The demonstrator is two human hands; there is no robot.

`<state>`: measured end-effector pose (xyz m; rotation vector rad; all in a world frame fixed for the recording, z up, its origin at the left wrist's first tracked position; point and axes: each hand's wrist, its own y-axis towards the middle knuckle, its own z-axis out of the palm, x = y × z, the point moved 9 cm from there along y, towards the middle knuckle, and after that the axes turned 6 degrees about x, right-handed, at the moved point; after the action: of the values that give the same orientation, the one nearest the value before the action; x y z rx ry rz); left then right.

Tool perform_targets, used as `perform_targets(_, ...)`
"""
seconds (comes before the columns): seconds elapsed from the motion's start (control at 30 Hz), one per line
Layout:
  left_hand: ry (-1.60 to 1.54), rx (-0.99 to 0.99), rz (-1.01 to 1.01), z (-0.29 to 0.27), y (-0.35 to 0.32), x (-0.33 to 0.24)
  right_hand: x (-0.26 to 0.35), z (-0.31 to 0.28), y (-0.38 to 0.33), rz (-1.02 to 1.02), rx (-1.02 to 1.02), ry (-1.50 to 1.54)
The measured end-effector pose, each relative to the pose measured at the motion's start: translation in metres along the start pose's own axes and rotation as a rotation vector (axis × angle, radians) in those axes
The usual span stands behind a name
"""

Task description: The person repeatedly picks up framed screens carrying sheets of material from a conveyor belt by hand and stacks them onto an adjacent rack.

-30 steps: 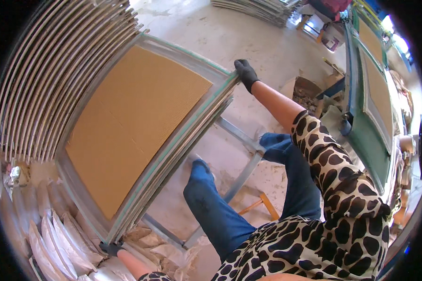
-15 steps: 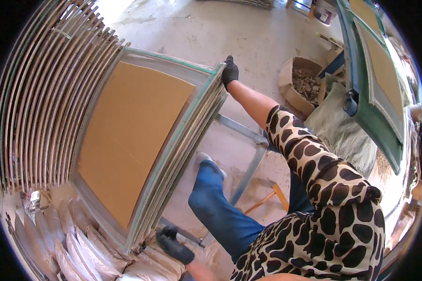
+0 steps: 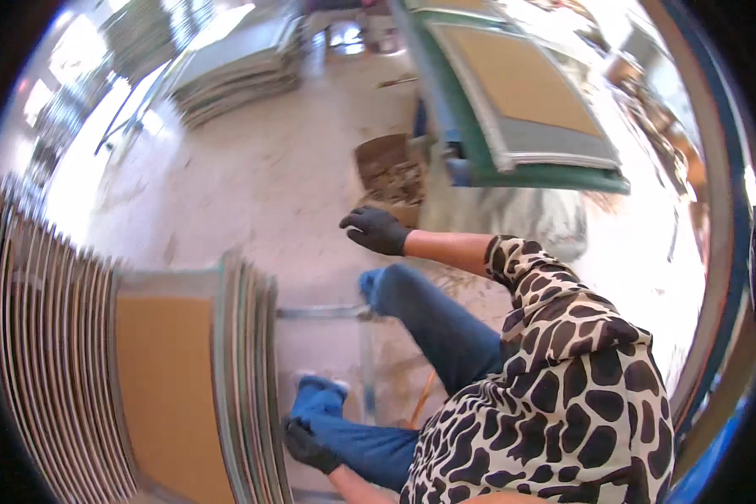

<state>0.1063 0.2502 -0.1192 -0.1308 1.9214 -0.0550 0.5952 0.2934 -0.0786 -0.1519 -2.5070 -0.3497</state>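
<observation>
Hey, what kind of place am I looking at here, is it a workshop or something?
Probably a workshop or small factory that makes framed panels. Many framed boards stand on edge in a row, more lie in a stack on the dusty concrete floor, and others rest on a green table.

Gloved hands (image 3: 376, 229) — framed panels (image 3: 245, 378) upright

Pale dusty concrete floor (image 3: 252, 168), pretty bright with glare on the left. There's a green table (image 3: 529, 172) up top, a box of rubble (image 3: 391, 172) beside it, and stacked panels (image 3: 235, 71) in the back.

Framed panels (image 3: 185, 378) stacked upright at left, table (image 3: 521, 109) far right, bucket (image 3: 391, 172) between
</observation>
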Motion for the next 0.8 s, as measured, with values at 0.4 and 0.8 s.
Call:
perform_targets(0.4, 0.062, 0.143, 0.173, 0.048, -0.011, -0.023, -0.275, -0.321, -0.379, 0.829, 0.048, -0.900)
perform_targets(0.8, -0.540, 0.620, -0.111, 0.178, -0.036, -0.056, -0.235, -0.301, -0.403, 0.535, 0.170, -0.929)
